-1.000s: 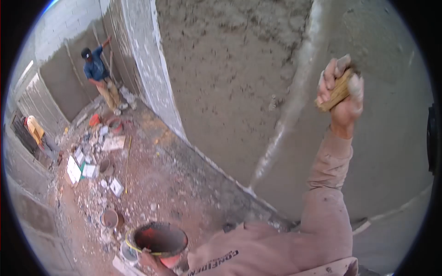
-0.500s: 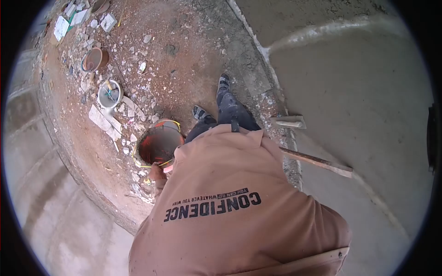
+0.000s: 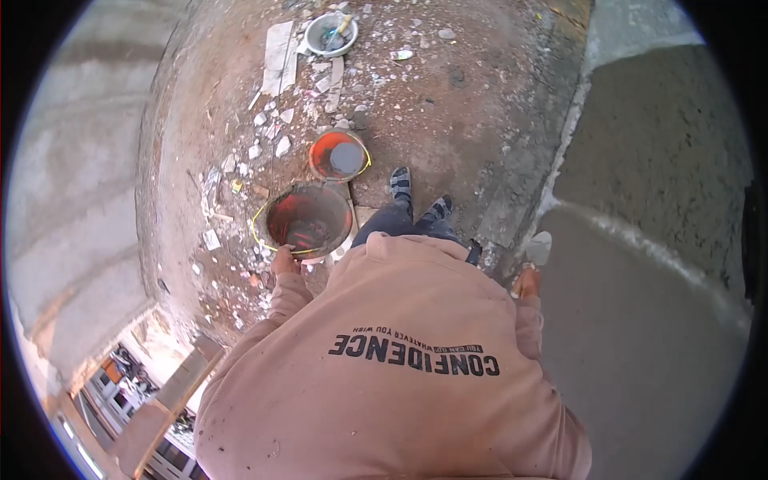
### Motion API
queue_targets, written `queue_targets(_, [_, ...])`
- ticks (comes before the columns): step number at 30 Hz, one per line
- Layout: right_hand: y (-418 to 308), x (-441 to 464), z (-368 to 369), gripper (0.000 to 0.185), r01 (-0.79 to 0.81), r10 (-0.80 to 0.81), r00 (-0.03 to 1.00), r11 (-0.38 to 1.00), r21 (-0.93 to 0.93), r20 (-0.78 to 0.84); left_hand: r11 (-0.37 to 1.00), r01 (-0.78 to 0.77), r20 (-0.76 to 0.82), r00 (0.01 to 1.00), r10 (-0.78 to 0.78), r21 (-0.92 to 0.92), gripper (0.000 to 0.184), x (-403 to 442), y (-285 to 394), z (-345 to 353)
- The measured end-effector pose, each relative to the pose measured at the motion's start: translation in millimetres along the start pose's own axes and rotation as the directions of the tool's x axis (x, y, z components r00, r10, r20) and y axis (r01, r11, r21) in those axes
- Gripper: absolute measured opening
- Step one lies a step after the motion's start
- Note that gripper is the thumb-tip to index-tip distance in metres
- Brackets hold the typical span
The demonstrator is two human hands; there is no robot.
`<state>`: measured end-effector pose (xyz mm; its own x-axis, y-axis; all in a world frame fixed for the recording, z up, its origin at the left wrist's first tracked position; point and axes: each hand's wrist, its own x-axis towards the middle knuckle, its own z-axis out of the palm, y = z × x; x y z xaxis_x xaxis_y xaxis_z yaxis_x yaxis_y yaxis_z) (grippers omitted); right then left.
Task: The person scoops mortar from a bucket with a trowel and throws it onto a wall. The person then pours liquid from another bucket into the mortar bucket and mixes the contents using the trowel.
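Note:
My left hand [image 3: 286, 261] is closed at the near edge of a large mortar-caked bucket [image 3: 308, 220], where its yellow handle runs. The bucket is orange-red inside, with grey mortar clinging to the wall and bottom. Just beyond it stands a smaller orange bucket [image 3: 340, 154] containing grey, wet-looking mix. On the other side, my right hand [image 3: 526, 282] is closed around a trowel [image 3: 538, 249] with a pale grey blade, beside the edge of the grey mortar surface [image 3: 632, 320]. My fingers partly cover the trowel's handle.
A white basin [image 3: 309, 42] with a tool in it stands farther off on the rubble-strewn dirt ground. Flat pale boards [image 3: 278, 60] lie beside it. A raised mortar ridge [image 3: 640, 236] crosses the right side. Wooden planks [image 3: 172, 396] are at lower left.
My view has turned, and the large bucket now sits closer to upright in view with my left hand still on it. My right hand has come into sight holding the trowel.

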<state>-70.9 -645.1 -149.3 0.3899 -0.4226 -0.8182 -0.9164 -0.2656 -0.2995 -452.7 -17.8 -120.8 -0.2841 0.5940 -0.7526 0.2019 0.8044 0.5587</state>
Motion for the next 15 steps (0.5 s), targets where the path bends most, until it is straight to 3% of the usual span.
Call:
queue_targets(3, [-78.6, 8.6, -10.6, 0.018, 0.184, -0.165, 0.981, 0.957, -0.226, 0.102, 0.975, 0.001, -0.005, 1.000, -0.002, -0.222, 0.007, -15.1, -50.7, -12.2])
queue_targets(6, [-124.9, 24.3, -6.6, 0.018, 0.271, -0.219, 0.956, 0.913, -0.306, 0.193, 0.946, 0.007, -0.049, 0.998, -0.025, -0.325, 0.012, -57.5, -85.8, -21.1])
queue_targets(9, [-133.7, 12.9, 16.5, 0.021, 0.409, -0.320, 0.896, 0.865, -0.291, 0.308, 0.922, 0.056, -0.071, 0.993, -0.090, -0.383, 0.009, -72.5, -143.7, -33.4])
queue_targets(12, [-112.7, 12.7, 32.2, 0.023, 0.435, -0.246, 0.873, 0.783, -0.444, 0.421, 0.906, 0.124, -0.122, 0.975, -0.188, -0.405, 0.012, -98.2, -189.0, -43.3])
queue_targets(14, [-93.8, -4.4, 37.9, 0.023, 0.508, -0.245, 0.843, 0.655, -0.560, 0.479, 0.898, 0.155, -0.122, 0.967, -0.223, -0.412, 0.012, -108.6, -230.2, -50.2])
queue_targets(15, [-86.2, -9.6, 37.0, 0.022, 0.515, -0.221, 0.843, 0.595, -0.616, 0.491, 0.895, 0.201, -0.197, 0.934, -0.297, -0.399, 0.013, -122.0, -239.6, -52.5])
